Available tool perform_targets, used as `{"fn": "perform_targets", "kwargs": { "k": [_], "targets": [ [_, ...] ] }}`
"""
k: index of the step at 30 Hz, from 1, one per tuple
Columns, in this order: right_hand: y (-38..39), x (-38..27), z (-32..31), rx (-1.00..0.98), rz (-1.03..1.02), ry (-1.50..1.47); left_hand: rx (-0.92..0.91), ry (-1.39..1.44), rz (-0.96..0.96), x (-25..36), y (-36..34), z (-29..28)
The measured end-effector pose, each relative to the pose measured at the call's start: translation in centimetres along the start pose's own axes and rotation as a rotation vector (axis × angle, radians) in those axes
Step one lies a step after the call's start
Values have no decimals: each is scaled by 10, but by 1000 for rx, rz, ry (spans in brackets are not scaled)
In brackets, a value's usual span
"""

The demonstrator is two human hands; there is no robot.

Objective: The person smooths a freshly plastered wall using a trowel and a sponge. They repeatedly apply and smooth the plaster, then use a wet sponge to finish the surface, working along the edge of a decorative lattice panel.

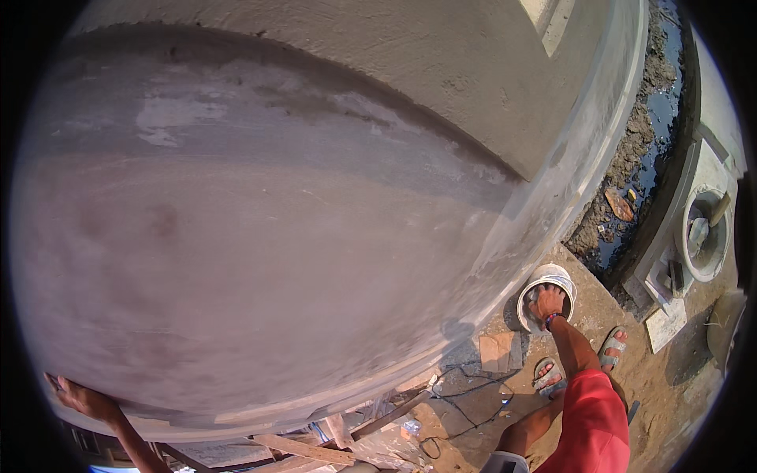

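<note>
My right hand [549, 302] reaches down into a white bucket [563, 274], its fingers spread over the opening; the fingertips and the bucket's contents are mostly hidden. Far to the left, my left hand [85, 400] is stretched out at the lower left border of a large, smooth grey plastered wall [260, 260]. Its fingers look extended and nothing shows in them, though their tips are dim near the picture's rim. A rougher, raised plaster layer [441, 63] lies above the smooth part, its lower edge casting a shadow.
Beside the bucket lie brown tile pieces [497, 351] and a dark cable [457, 394]. Wooden planks [303, 449] and debris lie below the wall. On the right runs a muddy ditch with water [661, 118]. Past it stands a round basin [703, 236] with things inside, near a white board [666, 325].
</note>
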State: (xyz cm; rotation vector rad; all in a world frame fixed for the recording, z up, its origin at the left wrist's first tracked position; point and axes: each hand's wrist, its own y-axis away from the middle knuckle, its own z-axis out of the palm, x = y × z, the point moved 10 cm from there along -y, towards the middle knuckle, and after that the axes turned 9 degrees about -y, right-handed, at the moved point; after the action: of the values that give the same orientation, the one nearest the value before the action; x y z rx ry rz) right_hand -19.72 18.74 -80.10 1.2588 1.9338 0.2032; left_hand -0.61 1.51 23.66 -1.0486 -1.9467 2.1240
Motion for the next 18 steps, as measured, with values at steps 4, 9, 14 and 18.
{"fn": "perform_targets", "kwargs": {
  "k": [4,9,14,18],
  "targets": [
    [78,-11,-41,-250,5,-342,22,-227,145,54,13,0],
    [153,-8,-189,-175,23,-1018,-19,-172,45,39,12,-14],
    [267,-31,-423,-95,-164,-1619,-13,-128,-20,36,15,-15],
    [327,62,-468,176,58,-1146,15,-47,-27,59,11,-15]
  ]
}}
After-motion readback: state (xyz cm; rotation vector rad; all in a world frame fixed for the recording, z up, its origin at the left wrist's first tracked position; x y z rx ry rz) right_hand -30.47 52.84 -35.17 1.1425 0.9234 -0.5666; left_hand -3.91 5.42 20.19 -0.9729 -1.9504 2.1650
